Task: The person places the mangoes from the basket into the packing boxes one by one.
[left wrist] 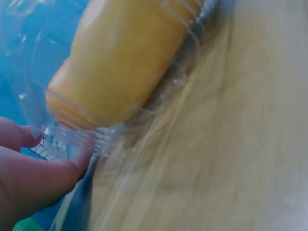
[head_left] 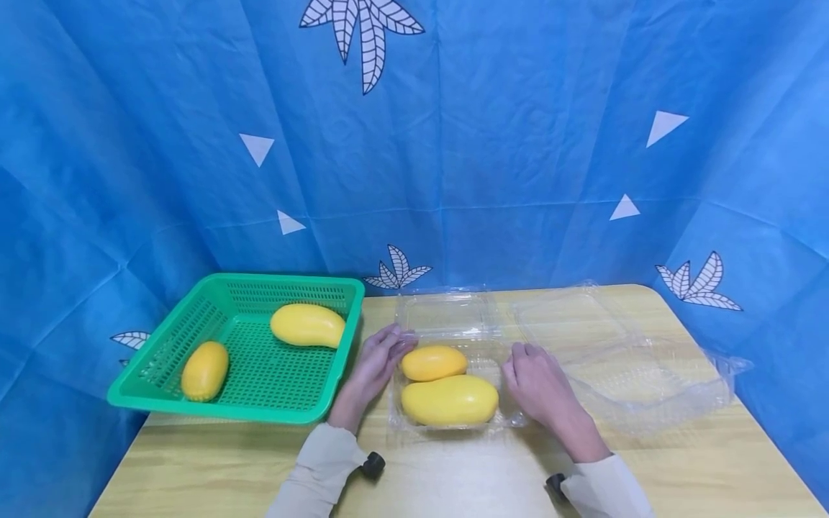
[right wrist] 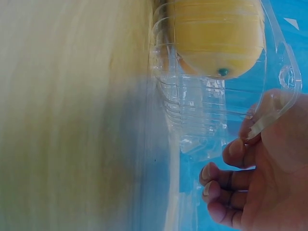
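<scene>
In the head view, an open clear plastic clamshell box (head_left: 479,424) stands in front of me on the table, its lid (head_left: 447,314) laid back behind it. Inside lie a smaller orange-yellow oblong fruit (head_left: 434,363) and, nearer me, a larger yellow one (head_left: 450,401). My left hand (head_left: 374,363) pinches the box's left edge; thumb and finger sit at the ridged plastic (left wrist: 103,139) in the left wrist view. At the right side, my right hand (head_left: 540,381) pinches the rim (right wrist: 269,120) between thumb and forefinger, the other fingers curled below it.
A green plastic basket (head_left: 223,411) stands at the left, holding a yellow elongated fruit (head_left: 307,325) and an orange-yellow oval one (head_left: 205,371). More open clear plastic packaging (head_left: 648,381) lies on the right of the wooden table (head_left: 466,482). Blue patterned cloth (head_left: 505,144) hangs behind.
</scene>
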`<move>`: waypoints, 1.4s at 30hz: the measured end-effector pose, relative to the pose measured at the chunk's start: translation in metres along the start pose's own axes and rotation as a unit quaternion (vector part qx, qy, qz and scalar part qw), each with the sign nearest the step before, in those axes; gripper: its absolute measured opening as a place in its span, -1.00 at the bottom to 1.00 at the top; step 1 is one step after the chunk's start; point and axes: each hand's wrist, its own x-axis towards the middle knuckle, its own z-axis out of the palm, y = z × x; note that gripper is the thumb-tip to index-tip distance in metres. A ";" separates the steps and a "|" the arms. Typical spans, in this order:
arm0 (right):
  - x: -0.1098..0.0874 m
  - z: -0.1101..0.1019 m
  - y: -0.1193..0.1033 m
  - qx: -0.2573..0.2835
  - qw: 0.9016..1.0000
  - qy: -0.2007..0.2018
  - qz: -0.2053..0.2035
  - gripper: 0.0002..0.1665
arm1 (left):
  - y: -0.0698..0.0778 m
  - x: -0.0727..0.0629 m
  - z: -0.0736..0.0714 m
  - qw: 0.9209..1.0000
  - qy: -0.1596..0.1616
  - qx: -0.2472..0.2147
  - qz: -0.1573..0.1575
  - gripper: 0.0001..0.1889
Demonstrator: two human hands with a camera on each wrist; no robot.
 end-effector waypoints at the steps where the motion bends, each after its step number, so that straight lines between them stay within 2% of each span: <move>1: 0.000 0.000 0.000 0.000 1.000 0.000 -0.001 -0.75 | 0.000 0.001 -0.001 1.000 -0.007 -0.016 -0.003 -0.43; 4: 0.001 0.000 0.000 -0.001 1.000 0.000 -0.003 -0.76 | 0.000 0.003 -0.003 0.998 -0.020 -0.064 -0.011 -0.43; 7: 0.000 0.001 0.000 0.001 1.000 -0.003 -0.002 -0.75 | 0.000 0.003 -0.005 0.996 -0.025 -0.087 -0.012 -0.42; 11: 0.000 0.002 0.001 -0.001 1.000 -0.002 -0.001 -0.75 | 0.000 0.002 -0.003 0.995 -0.023 -0.093 -0.009 -0.40; 17: 0.000 0.002 0.001 -0.001 1.000 0.003 -0.004 -0.75 | 0.001 0.002 -0.001 0.997 -0.014 -0.078 0.004 -0.38; 24: 0.001 0.002 0.002 0.003 1.000 0.005 -0.005 -0.76 | 0.005 0.007 0.003 0.997 -0.012 -0.073 0.033 -0.39; 28: 0.002 0.001 0.002 0.010 1.000 0.000 0.001 -0.76 | 0.007 0.008 0.006 0.998 -0.004 -0.049 0.050 -0.40; 32: 0.003 0.003 0.002 0.014 1.000 -0.001 0.004 -0.75 | 0.011 0.007 0.009 0.997 0.018 0.001 0.081 -0.41; 42: 0.007 0.006 0.005 0.025 1.000 -0.006 0.016 -0.74 | 0.022 0.001 0.022 0.981 0.044 0.094 0.165 -0.56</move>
